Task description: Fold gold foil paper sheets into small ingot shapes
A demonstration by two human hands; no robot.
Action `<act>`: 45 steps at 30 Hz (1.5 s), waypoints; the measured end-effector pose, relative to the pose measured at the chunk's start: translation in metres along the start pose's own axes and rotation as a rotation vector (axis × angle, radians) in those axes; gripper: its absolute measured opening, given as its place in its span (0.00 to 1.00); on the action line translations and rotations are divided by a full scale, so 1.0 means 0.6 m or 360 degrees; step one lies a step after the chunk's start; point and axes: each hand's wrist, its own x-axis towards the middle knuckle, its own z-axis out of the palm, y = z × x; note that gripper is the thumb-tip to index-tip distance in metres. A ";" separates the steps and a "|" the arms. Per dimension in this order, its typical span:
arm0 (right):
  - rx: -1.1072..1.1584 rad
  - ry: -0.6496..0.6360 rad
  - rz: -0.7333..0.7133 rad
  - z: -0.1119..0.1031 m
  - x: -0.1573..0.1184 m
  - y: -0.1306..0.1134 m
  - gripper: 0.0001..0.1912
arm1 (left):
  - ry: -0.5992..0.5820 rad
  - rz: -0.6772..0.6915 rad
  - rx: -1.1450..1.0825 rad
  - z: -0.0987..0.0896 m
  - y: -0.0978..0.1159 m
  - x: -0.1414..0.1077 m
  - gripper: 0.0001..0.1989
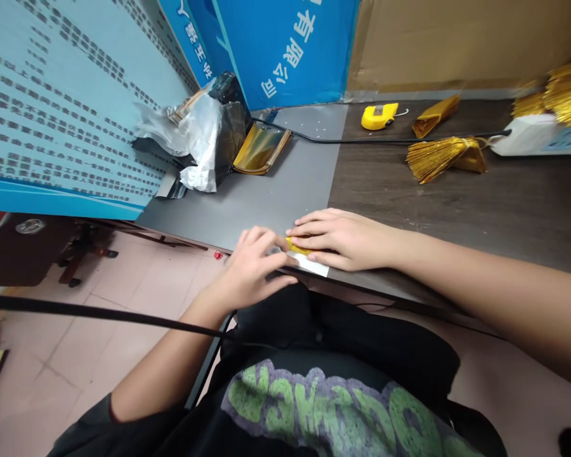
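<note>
At the table's near edge, a small piece of gold foil paper (pixel 299 247) lies beside a white strip (pixel 314 264). My right hand (pixel 345 241) rests flat over the foil, fingers stretched to the left and covering much of it. My left hand (pixel 254 266) is at the other end of the foil and strip, its fingers slightly bent and its thumb spread apart below. Its fingertips meet the left end of these pieces; I cannot make out the exact contact. How the foil is folded is hidden under the fingers.
Behind my hands are a yellow tape measure (pixel 379 117), a tied gold foil bundle (pixel 440 157), a folded gold piece (pixel 436 116) and a black cable (pixel 342 141). A plastic bag (pixel 209 136) and stacked gold sheets (pixel 261 149) stand left. Blue panels (pixel 290 44) border the table.
</note>
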 end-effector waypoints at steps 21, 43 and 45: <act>0.0461 0.0080 0.0077 -0.002 -0.002 0.000 0.16 | 0.0497 0.0100 -0.0115 0.079 0.049 0.007 0.09; 0.0546 -0.0111 0.0042 -0.028 -0.008 0.003 0.09 | 0.0336 -0.0254 -0.0171 0.050 0.070 0.017 0.03; 0.0546 -0.0126 0.0054 -0.029 -0.008 0.001 0.09 | 0.0285 -0.0394 -0.0148 0.046 0.081 0.020 0.05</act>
